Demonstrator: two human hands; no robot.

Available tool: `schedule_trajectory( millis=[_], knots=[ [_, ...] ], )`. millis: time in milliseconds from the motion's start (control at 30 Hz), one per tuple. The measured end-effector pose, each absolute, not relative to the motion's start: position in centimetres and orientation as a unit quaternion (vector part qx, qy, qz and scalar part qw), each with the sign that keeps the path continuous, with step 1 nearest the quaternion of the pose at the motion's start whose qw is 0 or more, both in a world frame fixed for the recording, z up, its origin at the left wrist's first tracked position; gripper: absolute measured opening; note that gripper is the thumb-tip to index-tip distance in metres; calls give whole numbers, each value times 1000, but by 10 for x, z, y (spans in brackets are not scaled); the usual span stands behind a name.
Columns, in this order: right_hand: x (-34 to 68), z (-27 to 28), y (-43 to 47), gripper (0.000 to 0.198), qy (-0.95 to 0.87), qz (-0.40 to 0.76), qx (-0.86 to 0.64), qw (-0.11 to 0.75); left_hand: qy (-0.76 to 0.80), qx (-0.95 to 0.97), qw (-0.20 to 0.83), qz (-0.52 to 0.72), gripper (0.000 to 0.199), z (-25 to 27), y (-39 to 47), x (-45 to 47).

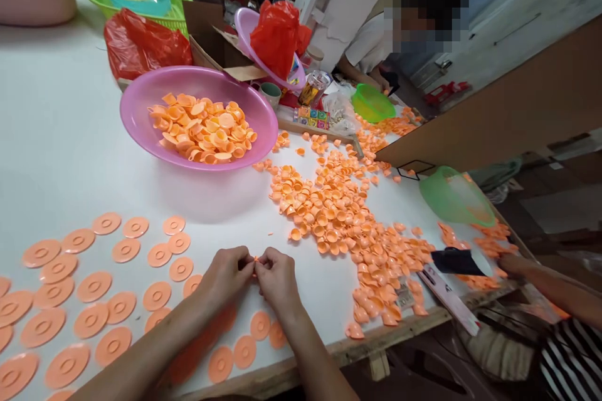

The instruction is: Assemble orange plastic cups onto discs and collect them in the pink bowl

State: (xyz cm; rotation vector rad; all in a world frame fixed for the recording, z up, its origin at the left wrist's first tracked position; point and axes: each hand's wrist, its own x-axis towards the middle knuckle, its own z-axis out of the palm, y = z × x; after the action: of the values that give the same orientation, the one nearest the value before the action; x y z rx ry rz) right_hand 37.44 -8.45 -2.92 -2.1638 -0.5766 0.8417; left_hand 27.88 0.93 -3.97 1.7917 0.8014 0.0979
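Forearms point(160, 348) hide some orange discs point(113, 346) by the table edge point(399, 335), and others are cut off at the left border. Left hand point(229, 270) and right hand point(278, 279) meet over the table point(226, 207), fingers curled, fingertips pinching a small orange piece point(256, 259), mostly covered, shape unclear. Bare white surface lies just beyond, discs to its left, heaped cups point(333, 200) to its right; farther off, a pink basin point(134, 106) holds more cups.
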Motion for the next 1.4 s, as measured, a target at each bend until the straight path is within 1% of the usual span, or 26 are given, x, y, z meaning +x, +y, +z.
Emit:
schedule_trajectory(
  millis=[100, 200, 267, 333, 367, 433, 467, 500, 533, 600, 633, 700, 733, 767, 800, 833, 900, 933, 1000, 1067, 1100, 1167, 1233, 1267, 1333, 1400],
  knots=[
    [372, -34, -82, 15, -247, 280, -850, 371, 325, 767, 549, 70, 20, -46, 6, 273],
    [372, -34, -78, 15, -239, 293, -849, 369, 316, 779, 536, 79, 20, -45, 7, 272],
    [372, -33, -79, 12, -215, 320, -838, 386, 317, 786, 524, 85, 19, -42, 7, 273],
    [374, -31, -84, 10, -198, 375, -806, 413, 320, 780, 533, 75, 19, -39, 6, 272],
    [377, -29, -88, 11, -200, 411, -781, 425, 323, 770, 546, 66, 17, -38, 5, 271],
    [388, -26, -96, 22, -215, 454, -744, 441, 335, 743, 576, 61, 14, -33, 5, 268],
    [397, -23, -100, 27, -226, 438, -746, 448, 345, 729, 586, 73, 13, -28, 8, 266],
    [407, -19, -103, 30, -241, 392, -763, 454, 356, 720, 587, 98, 13, -20, 13, 265],
    [418, -16, -104, 30, -259, 321, -789, 455, 368, 715, 579, 134, 13, -9, 22, 266],
    [439, -9, -102, 28, -310, 177, -836, 418, 388, 707, 547, 226, 16, 21, 50, 270],
    [448, -7, -100, 29, -336, 132, -848, 389, 397, 700, 526, 275, 17, 38, 69, 274],
    [460, -6, -94, 29, -371, 110, -857, 339, 410, 671, 500, 362, 25, 70, 107, 283],
    [463, -8, -91, 26, -375, 117, -858, 330, 420, 665, 484, 384, 33, 81, 123, 285],
    [463, -10, -90, 22, -371, 128, -858, 332, 420, 677, 464, 386, 37, 87, 134, 285],
    [461, -13, -89, 18, -358, 143, -856, 344, 411, 708, 444, 365, 35, 88, 139, 282],
    [457, -17, -89, 15, -338, 168, -851, 365, 387, 752, 425, 323, 29, 82, 138, 276],
    [444, -24, -92, 18, -284, 243, -824, 426, 302, 847, 390, 198, 13, 55, 117, 258],
    [436, -27, -94, 22, -259, 282, -802, 459, 252, 881, 376, 137, 13, 36, 100, 247],
    [421, -32, -98, 29, -224, 334, -761, 509, 204, 920, 332, 49, 22, -2, 65, 228],
    [410, -34, -99, 33, -201, 349, -745, 532, 193, 930, 312, 20, 25, -30, 37, 218],
    [405, -35, -100, 33, -188, 353, -745, 534, 198, 929, 310, 25, 24, -37, 29, 218],
    [399, -33, -99, 29, -158, 359, -747, 537, 228, 916, 323, 66, 20, -42, 22, 223],
    [395, -28, -97, 26, -137, 372, -740, 544, 256, 885, 370, 122, 17, -37, 22, 233],
    [392, -24, -97, 26, -133, 381, -734, 547, 263, 860, 412, 144, 20, -33, 23, 239],
    [385, -13, -96, 28, -132, 401, -725, 545, 254, 800, 522, 153, 32, -24, 22, 247],
    [379, -3, -96, 31, -145, 422, -725, 525, 245, 740, 614, 127, 33, -16, 19, 251]
  ],
)
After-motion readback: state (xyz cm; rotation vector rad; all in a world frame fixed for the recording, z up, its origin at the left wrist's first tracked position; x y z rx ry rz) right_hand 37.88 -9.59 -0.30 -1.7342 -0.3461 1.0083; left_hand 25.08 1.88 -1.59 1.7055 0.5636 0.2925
